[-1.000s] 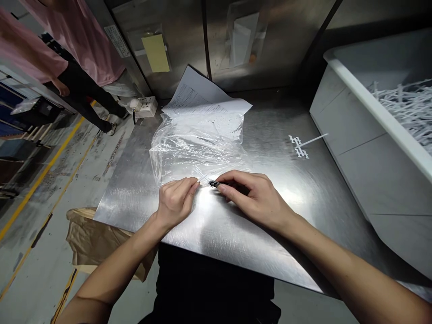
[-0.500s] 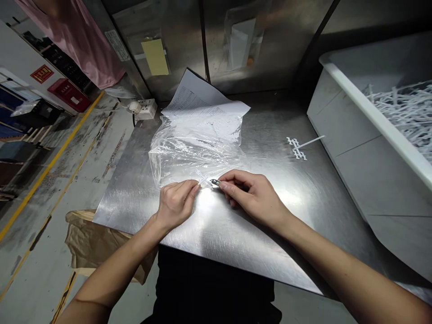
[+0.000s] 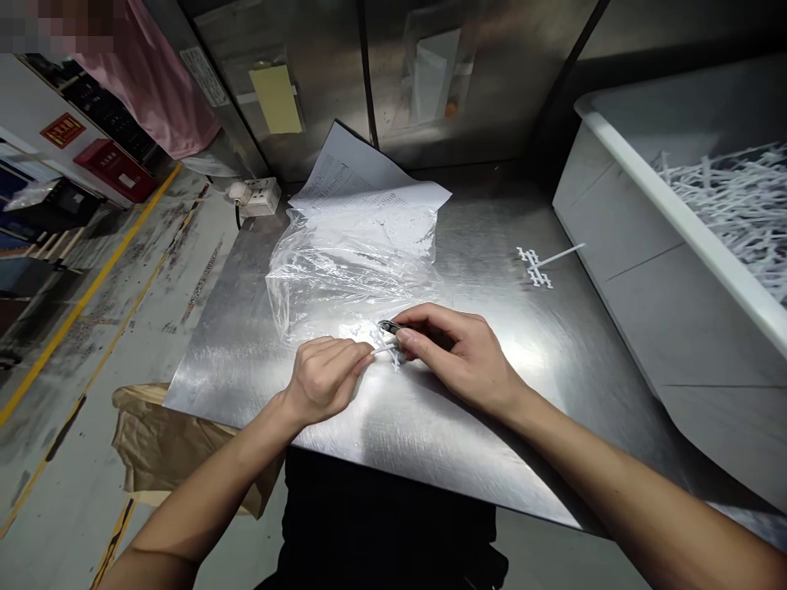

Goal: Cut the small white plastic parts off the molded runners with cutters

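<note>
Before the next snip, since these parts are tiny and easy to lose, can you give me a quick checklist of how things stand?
1. Left hand pinches the small white plastic piece in its fingers: ok.
2. Right hand holds the small dark cutter, its tip at the piece: ok.
3. Cutter blades closed on the plastic: cannot tell, too small.
4. Clear plastic bag lies just behind the hands: ok.
5. Spare white sprue lies apart on the steel table: ok.
6. White bin of white parts stands at the right: ok.
</note>
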Demonstrator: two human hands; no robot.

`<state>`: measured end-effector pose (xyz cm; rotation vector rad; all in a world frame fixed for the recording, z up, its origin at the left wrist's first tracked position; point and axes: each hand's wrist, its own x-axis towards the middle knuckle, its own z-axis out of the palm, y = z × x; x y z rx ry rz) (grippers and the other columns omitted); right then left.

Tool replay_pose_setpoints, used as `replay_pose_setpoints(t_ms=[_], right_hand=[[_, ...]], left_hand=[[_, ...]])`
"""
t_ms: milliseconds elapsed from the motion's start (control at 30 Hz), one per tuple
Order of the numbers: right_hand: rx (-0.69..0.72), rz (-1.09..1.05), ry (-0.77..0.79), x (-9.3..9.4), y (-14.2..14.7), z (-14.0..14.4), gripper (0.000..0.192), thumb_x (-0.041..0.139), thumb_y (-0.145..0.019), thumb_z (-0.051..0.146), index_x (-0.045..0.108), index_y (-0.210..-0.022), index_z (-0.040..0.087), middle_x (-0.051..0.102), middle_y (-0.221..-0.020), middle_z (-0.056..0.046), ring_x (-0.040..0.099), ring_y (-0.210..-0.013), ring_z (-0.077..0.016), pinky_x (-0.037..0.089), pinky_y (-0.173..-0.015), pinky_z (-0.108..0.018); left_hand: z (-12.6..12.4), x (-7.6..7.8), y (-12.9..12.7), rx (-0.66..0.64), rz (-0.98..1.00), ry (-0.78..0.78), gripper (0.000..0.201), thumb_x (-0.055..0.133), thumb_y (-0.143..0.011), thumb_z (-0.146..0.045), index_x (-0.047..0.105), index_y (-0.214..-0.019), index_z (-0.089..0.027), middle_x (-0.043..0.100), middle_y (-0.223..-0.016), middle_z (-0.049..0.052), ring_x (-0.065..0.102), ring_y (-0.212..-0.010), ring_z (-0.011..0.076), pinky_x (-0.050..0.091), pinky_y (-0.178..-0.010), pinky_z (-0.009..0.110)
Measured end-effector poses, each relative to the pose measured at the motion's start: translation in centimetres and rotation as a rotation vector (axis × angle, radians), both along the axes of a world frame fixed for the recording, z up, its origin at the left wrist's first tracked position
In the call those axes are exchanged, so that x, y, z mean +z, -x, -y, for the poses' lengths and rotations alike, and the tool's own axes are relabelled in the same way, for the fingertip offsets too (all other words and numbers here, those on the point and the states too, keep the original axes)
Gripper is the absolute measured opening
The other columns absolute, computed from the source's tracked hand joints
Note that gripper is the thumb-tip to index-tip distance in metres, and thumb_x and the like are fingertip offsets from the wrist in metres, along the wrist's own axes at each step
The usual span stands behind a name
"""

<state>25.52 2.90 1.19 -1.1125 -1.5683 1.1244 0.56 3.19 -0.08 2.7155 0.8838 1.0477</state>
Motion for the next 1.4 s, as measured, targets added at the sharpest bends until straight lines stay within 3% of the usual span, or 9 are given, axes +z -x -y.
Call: replay_pose_setpoints(t_ms=[533, 767, 933, 1400], right_hand=[[-0.014, 0.086, -0.048, 0.4, 0.2, 0.4, 0.017, 0.072, -0.108, 0.037, 0.083, -0.11, 0.024, 0.086, -0.098, -0.005, 0.079, -0.086, -0.024, 0.06, -0.079, -0.038], [-0.056, 0.039, 0.049, -0.2, 0.7, 0.5, 0.02, 0.073, -0.107, 0.04, 0.083, -0.104, 0.022, 0.081, -0.086, -0.004, 0.075, -0.077, -0.0219, 0.054, -0.065, -0.034], [-0.089, 0.016, 0.028, 0.2, 0.3, 0.4, 0.021, 0.075, -0.105, 0.041, 0.083, -0.105, 0.022, 0.079, -0.083, -0.004, 0.073, -0.076, -0.0216, 0.053, -0.065, -0.034], [0.01, 0.053, -0.017, 1.0, 0.2, 0.7, 0.017, 0.075, -0.104, 0.038, 0.084, -0.109, 0.024, 0.085, -0.093, -0.005, 0.079, -0.08, -0.0228, 0.06, -0.072, -0.035]], left_hand=[[0.1, 0.0, 0.0, -0.031, -0.022, 0.023, 0.01, 0.061, -0.111, -0.011, 0.067, -0.106, -0.018, 0.076, -0.078, 0.001, 0.069, -0.063, 0.0155, 0.047, -0.061, 0.032], [0.1, -0.1, -0.2, 0.0, -0.032, 0.041, 0.012, 0.059, -0.113, -0.013, 0.068, -0.108, -0.018, 0.081, -0.084, 0.003, 0.073, -0.066, 0.0153, 0.049, -0.061, 0.03], [0.1, -0.1, -0.2, 0.043, -0.047, 0.05, 0.017, 0.055, -0.114, -0.016, 0.068, -0.104, -0.019, 0.079, -0.079, 0.001, 0.07, -0.062, 0.0145, 0.049, -0.06, 0.03], [0.1, -0.3, -0.1, 0.044, -0.081, 0.033, 0.014, 0.056, -0.114, -0.015, 0.067, -0.105, -0.019, 0.08, -0.083, 0.002, 0.071, -0.065, 0.0153, 0.049, -0.063, 0.031]])
